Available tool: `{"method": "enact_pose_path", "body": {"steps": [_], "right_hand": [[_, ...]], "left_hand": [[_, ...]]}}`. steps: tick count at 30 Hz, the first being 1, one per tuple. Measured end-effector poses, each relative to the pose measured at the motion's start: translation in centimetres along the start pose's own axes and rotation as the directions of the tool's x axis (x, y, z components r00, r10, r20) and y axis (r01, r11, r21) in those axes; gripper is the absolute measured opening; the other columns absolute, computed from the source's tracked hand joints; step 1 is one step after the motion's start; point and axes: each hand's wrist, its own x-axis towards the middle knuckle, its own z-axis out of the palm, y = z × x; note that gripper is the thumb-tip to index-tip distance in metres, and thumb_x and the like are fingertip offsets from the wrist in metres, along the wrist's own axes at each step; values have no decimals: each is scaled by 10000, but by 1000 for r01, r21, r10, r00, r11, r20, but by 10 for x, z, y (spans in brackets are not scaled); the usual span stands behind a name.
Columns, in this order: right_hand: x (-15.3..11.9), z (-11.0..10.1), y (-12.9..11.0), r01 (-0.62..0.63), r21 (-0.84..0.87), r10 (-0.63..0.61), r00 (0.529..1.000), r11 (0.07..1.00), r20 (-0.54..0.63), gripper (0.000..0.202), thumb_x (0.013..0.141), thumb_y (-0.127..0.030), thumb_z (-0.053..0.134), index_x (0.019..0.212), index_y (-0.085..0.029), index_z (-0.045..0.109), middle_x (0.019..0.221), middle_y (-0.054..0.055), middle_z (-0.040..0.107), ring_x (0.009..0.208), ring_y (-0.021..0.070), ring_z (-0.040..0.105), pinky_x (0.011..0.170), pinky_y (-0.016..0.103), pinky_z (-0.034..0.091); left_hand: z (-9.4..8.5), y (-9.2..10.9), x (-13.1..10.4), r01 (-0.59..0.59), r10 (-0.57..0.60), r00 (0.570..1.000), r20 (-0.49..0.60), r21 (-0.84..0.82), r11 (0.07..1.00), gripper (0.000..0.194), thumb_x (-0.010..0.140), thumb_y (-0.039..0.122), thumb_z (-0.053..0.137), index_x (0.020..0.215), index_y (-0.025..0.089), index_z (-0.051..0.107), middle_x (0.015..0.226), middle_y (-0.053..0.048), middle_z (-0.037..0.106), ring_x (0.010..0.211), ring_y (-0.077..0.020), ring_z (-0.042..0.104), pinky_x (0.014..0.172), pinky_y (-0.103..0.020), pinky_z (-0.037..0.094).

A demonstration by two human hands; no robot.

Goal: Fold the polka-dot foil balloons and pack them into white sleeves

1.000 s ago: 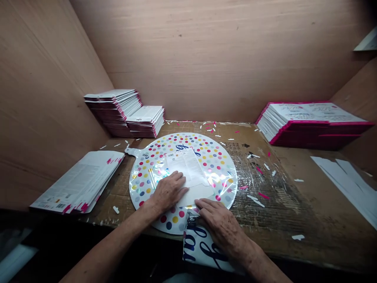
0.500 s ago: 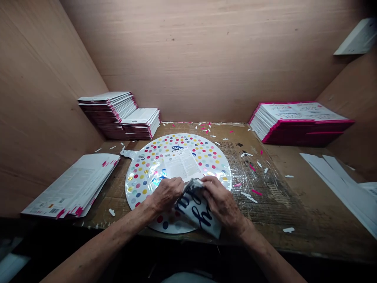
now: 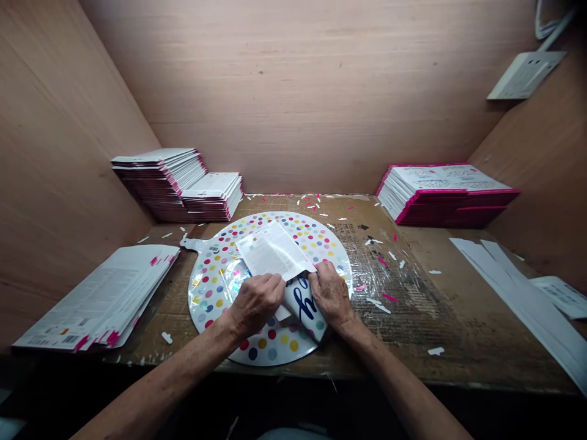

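A flat round foil balloon [image 3: 275, 351] with coloured dots lies in front of me, its tail pointing left. Over it, a white printed packet [image 3: 275, 253] sits tilted. My left hand [image 3: 259, 302] is closed, pinching the near edge of this packet. My right hand [image 3: 331, 295] grips a folded foil balloon [image 3: 303, 304] with dark blue lettering. The folded balloon's far end meets the packet's near edge; whether it is inside is hidden by the fingers. A small white piece shows under the folded balloon.
Stacks of pink-edged packets stand at the back left [image 3: 178, 195] and back right [image 3: 449, 195]. More printed packets [image 3: 96, 299] lie at the left. White paper sheets [image 3: 518, 299] rest at the right. Small white and pink scraps [image 3: 378, 305] dot the cardboard surface [image 3: 413, 330]. A socket [image 3: 527, 74] is on the right wall.
The packet has lifted and tilted, its near edge now at the folded balloon. My right hand has shifted along the folded balloon. The whole view has moved slightly.
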Motion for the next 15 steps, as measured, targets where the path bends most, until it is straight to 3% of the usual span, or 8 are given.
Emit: {"method": "enact_pose_path", "body": {"steps": [1, 2, 4, 7, 9, 10, 13, 15], "right_hand": [[1, -1, -1, -10, 39, 10, 1000, 999, -19, 169, 935, -279, 351, 857, -227, 491, 898, 91, 597, 820, 223, 560, 721, 322, 444], [1, -3, -2, -20, 83, 23, 999, 996, -34, 184, 941, -304, 340, 844, -231, 478, 883, 88, 602, 808, 223, 561, 713, 321, 442], [1, -6, -3, -30, 171, 35, 999, 985, -29, 194, 937, -349, 352, 825, -237, 464, 845, 68, 611, 785, 216, 566, 700, 314, 440], [2, -9, -2, -38, 280, 37, 999, 959, 12, 204, 914, -385, 388, 804, -236, 475, 814, 45, 616, 757, 201, 567, 689, 302, 437], [4, -9, 0, -72, 350, 71, 997, 934, 14, 228, 907, -406, 389, 799, -230, 486, 787, 34, 615, 735, 195, 567, 676, 298, 440], [5, -8, 0, -94, 376, 96, 995, 922, 14, 242, 907, -417, 388, 801, -227, 494, 771, 29, 615, 720, 192, 567, 664, 295, 443], [5, -7, 0, -142, 406, 136, 990, 903, 44, 285, 921, -427, 385, 863, -203, 550, 790, 38, 641, 751, 201, 599, 681, 306, 478], [-1, -10, -3, -115, 391, 109, 993, 913, 37, 351, 942, -444, 389, 1011, -163, 587, 940, 91, 673, 865, 226, 636, 751, 343, 517]], "left_hand": [[0, 5, -1, 93, -97, 991, -90, -46, 995, 154, 945, 197, 465, 1006, 153, 600, 998, -119, 675, 950, -239, 657, 833, -379, 544], [2, 10, -2, 205, -222, 958, -181, -107, 973, 278, 916, 290, 553, 1152, 144, 563, 1154, -160, 642, 1110, -287, 613, 933, -434, 516], [8, 19, -6, 420, -502, 822, -268, -309, 853, 775, 790, 442, 711, 1408, 135, 358, 1415, -225, 467, 1344, -364, 429, 1047, -506, 445], [18, 29, -9, 552, -804, 585, -103, -675, 489, 1051, 734, 450, 759, 1520, 220, 100, 1529, -224, 317, 1387, -354, 387, 975, -457, 520], [19, 33, -9, 517, -872, 490, 12, -810, 279, 1070, 745, 418, 755, 1526, 264, 40, 1538, -219, 309, 1319, -325, 488, 885, -384, 572], [18, 35, -8, 478, -873, 486, 46, -850, 221, 1063, 743, 415, 760, 1524, 266, 54, 1525, -215, 338, 1279, -310, 533, 868, -360, 578], [18, 37, -1, 366, -795, 595, 120, -921, 135, 832, 755, 403, 752, 1440, 222, 316, 1348, -154, 579, 1146, -255, 636, 902, -336, 559], [22, 35, 3, 362, -801, 581, 148, -928, 91, 596, 767, 392, 733, 1274, 181, 500, 1188, -119, 686, 1066, -240, 672, 900, -342, 553]]}}
